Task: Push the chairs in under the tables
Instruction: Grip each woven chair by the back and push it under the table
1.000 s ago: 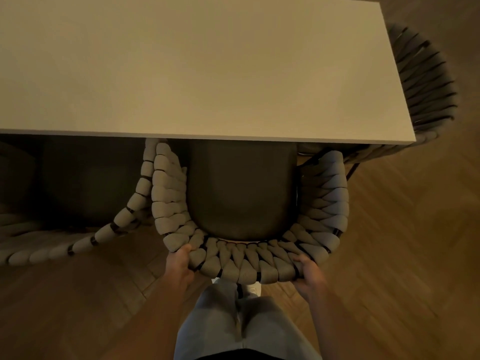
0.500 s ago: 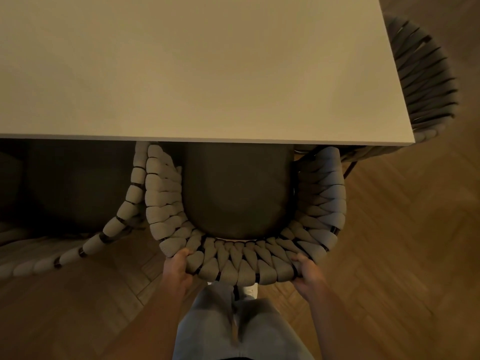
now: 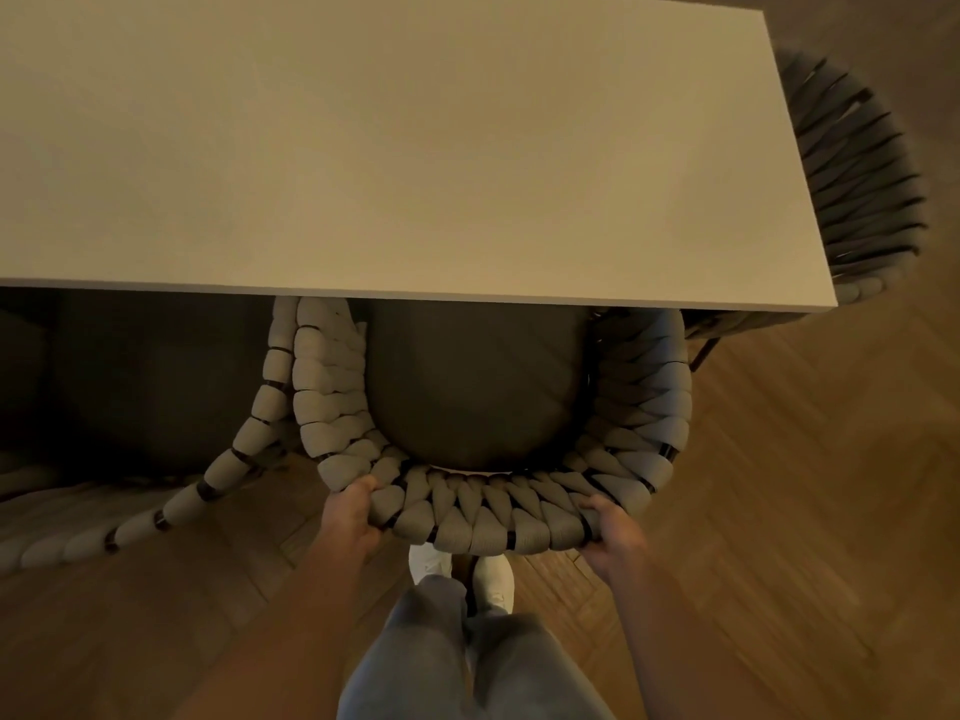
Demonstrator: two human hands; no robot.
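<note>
The pale rectangular tabletop [image 3: 395, 148] fills most of your view, smooth, matte and thin-edged, its near edge running straight across and its right end cut square. Under it lies a wooden parquet floor [image 3: 810, 485] of warm brown blocks laid at angles. The woven chair [image 3: 498, 522] you are handling stands right in front of you, its front part tucked beneath the table's near edge and its curved back and arms on your side. Thick grey cord is wrapped in fat, rounded loops over a dark frame, forming a horseshoe shell, and a dark, smooth seat cushion [image 3: 472, 387] with a rounded rear edge sits inside it. A second chair of the same weave [image 3: 171, 506] stands just to its left, their arms close beside each other near the table edge; a third, darker in shadow [image 3: 857, 189], curves round the table's right end. Your light grey trousers [image 3: 467, 662] and white shoes [image 3: 493, 574] show just behind the chair back. Your left hand [image 3: 350, 519] holds the backrest's left rear curve, thumb lying over the top of the cords and fingers hidden below. Your right hand [image 3: 613, 537] holds the right rear curve, fingers curled over the rim and close together, forearm angled outward.
</note>
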